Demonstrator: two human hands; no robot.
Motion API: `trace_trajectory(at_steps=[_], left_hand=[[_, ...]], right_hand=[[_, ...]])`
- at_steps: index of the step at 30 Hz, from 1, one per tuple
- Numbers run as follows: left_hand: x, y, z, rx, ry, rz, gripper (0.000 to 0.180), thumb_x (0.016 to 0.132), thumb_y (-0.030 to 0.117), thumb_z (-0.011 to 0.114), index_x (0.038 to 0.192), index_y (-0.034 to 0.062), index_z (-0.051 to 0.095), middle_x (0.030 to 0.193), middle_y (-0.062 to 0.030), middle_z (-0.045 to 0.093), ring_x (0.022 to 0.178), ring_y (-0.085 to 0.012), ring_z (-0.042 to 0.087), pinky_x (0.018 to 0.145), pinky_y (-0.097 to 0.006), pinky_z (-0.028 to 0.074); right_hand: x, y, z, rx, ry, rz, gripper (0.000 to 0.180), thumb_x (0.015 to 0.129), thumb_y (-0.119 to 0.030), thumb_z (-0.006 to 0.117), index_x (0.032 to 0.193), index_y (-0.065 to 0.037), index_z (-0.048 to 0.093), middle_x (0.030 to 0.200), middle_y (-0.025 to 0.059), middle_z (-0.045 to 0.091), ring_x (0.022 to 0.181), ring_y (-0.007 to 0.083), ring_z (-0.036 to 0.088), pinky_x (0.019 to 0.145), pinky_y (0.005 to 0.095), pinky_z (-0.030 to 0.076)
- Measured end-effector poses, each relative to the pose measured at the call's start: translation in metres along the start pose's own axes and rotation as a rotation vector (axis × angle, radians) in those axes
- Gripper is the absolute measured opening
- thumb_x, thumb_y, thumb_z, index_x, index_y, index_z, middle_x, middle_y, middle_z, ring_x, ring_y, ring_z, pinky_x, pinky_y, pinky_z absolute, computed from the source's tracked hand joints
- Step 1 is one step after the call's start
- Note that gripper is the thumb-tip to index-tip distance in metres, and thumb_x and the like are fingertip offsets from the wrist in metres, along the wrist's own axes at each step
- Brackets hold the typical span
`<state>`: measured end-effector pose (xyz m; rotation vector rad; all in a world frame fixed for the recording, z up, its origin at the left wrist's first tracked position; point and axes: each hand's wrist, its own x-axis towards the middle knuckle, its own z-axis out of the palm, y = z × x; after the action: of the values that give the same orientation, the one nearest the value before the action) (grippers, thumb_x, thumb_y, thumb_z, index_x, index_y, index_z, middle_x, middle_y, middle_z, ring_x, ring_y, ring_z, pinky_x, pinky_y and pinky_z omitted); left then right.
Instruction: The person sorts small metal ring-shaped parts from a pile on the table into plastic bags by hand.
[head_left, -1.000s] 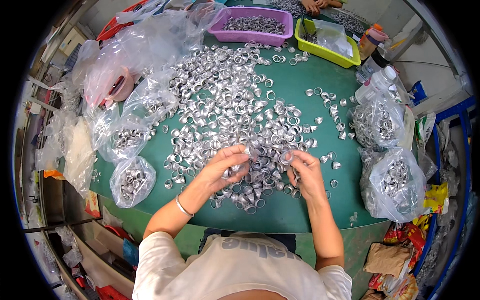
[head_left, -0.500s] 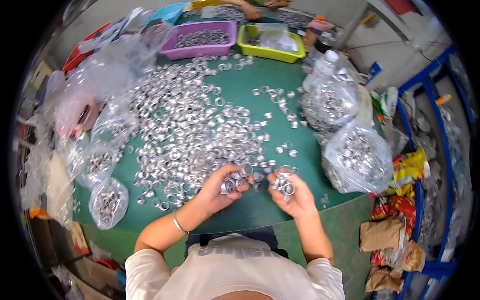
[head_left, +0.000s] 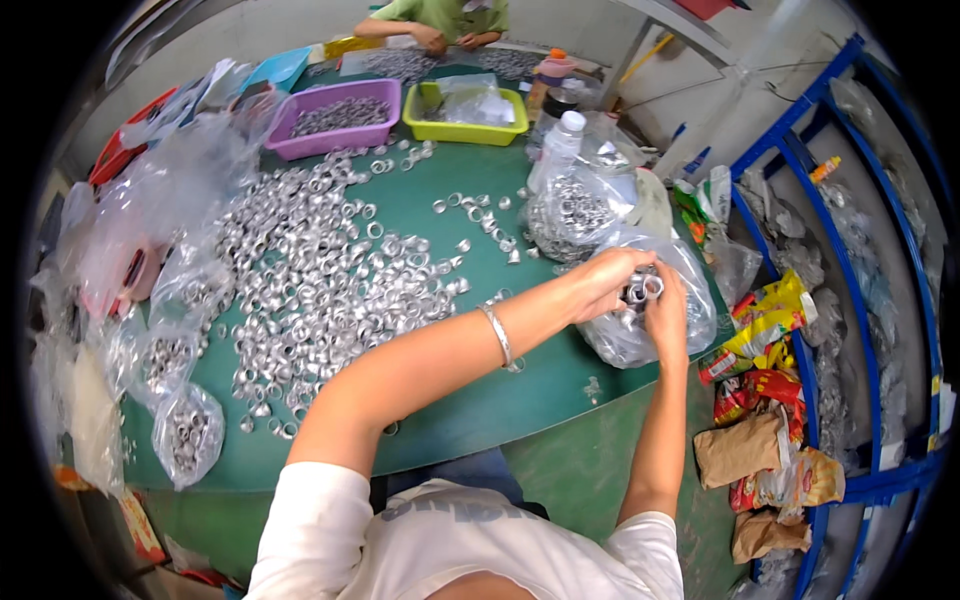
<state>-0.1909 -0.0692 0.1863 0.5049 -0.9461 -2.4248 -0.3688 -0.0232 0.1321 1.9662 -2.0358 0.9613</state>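
Note:
Both my hands are together over the clear plastic bag (head_left: 700, 290) at the right of the table. Small shiny metal rings (head_left: 643, 289) show between them. My left hand (head_left: 603, 284), with a silver bangle on its wrist, reaches across from the left, its fingers curled in around rings. My right hand (head_left: 668, 315) closes on the rings from the other side, thumb and fingers bent. My hands hide most of the bag's mouth and contents. A wide heap of loose rings (head_left: 330, 290) covers the left and middle of the green table (head_left: 480, 405).
A second bag of rings (head_left: 575, 215) and a white bottle (head_left: 561, 140) stand behind. Farther back are a purple basin (head_left: 393, 100) and a yellow-green basin (head_left: 465, 132). Plastic bags (head_left: 185, 170) crowd the left. A blue rack (head_left: 790, 160) stands right. A co-worker (head_left: 450, 20) sits opposite.
Both hands, holding rings, have moved from the table's near edge to the right, over the plastic bag. The view has turned rightward, and more of the co-worker shows.

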Motion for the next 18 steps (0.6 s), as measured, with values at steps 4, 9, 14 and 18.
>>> trace_trajectory(at_steps=[4,9,14,18], left_hand=[[-0.046,-0.003,-0.026,0.321,0.057,0.195,0.035,0.090,0.017,0.053,0.122,0.0023,0.050,0.129,-0.0099,0.045,0.121,-0.0219,0.041,0.097,-0.040,0.038],[-0.160,0.008,-0.095,0.477,0.388,0.416,0.026,0.089,0.009,0.053,0.114,0.0004,0.055,0.119,-0.0101,0.053,0.109,-0.0178,0.053,0.091,-0.030,0.045],[-0.247,-0.040,-0.168,1.517,0.946,0.466,0.034,0.079,0.001,0.060,0.113,0.0027,0.055,0.119,-0.0136,0.052,0.114,-0.0291,0.049,0.096,-0.037,0.040],[-0.245,-0.070,-0.177,1.861,0.915,0.188,0.048,0.081,0.008,0.058,0.127,0.0084,0.043,0.138,-0.0119,0.034,0.129,-0.0369,0.027,0.104,-0.051,0.025]], right_hand=[[-0.025,0.012,-0.009,-0.105,0.060,-0.053,0.042,0.072,0.011,0.043,0.112,0.003,0.053,0.116,0.0198,0.051,0.109,0.0377,0.046,0.094,0.0426,0.036],[-0.040,-0.052,-0.025,-0.017,0.171,-0.013,0.038,0.074,0.013,0.043,0.108,0.002,0.055,0.111,0.0182,0.054,0.106,0.0343,0.049,0.092,0.0405,0.036],[-0.063,-0.142,0.017,0.480,-0.225,-0.190,0.018,0.079,0.000,0.055,0.096,0.000,0.060,0.098,0.0152,0.059,0.093,0.0310,0.055,0.084,0.0377,0.042],[-0.080,-0.177,0.092,0.617,-0.543,-0.373,0.026,0.077,-0.006,0.062,0.102,-0.001,0.058,0.101,0.0132,0.058,0.098,0.0308,0.053,0.085,0.0386,0.042]])
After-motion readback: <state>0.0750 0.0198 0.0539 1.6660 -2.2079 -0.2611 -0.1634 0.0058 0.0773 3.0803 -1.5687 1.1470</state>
